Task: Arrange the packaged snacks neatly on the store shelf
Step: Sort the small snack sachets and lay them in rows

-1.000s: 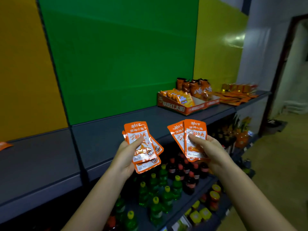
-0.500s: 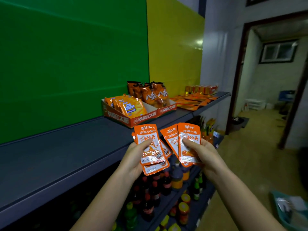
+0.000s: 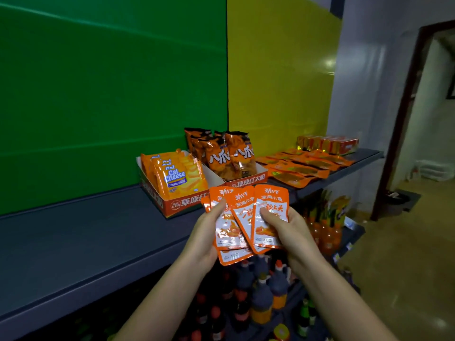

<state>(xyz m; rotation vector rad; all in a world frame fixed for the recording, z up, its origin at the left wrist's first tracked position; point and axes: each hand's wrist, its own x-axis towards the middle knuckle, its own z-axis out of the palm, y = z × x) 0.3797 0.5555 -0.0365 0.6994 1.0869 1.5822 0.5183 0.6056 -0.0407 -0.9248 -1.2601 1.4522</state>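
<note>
Both hands are up in front of the grey shelf [image 3: 103,242], just short of its front edge. The left hand [image 3: 204,232] pinches a loose fan of orange fish-snack sachets [image 3: 229,232] under its thumb, and the right hand [image 3: 288,230] clamps a smaller fan of the same sachets [image 3: 270,196], thumb across the front. The two fans overlap in the middle, and whether they actually touch cannot be told. The main risk is slippage: the film is glossy, the sachets are splayed rather than squared, and each stack is held by one thumb, so merging or re-gripping them could let a lower sachet slide free (the bottom one on the left already hangs below the rest). A dropped sachet would likely fall among the bottles [image 3: 261,299] on the lower shelf. Placement carries another risk: set down as a fan beside the Cal Cheese wafer tray [image 3: 187,204], they would likely spread untidily, or knock the flat orange packets [image 3: 302,166] further right.
</note>
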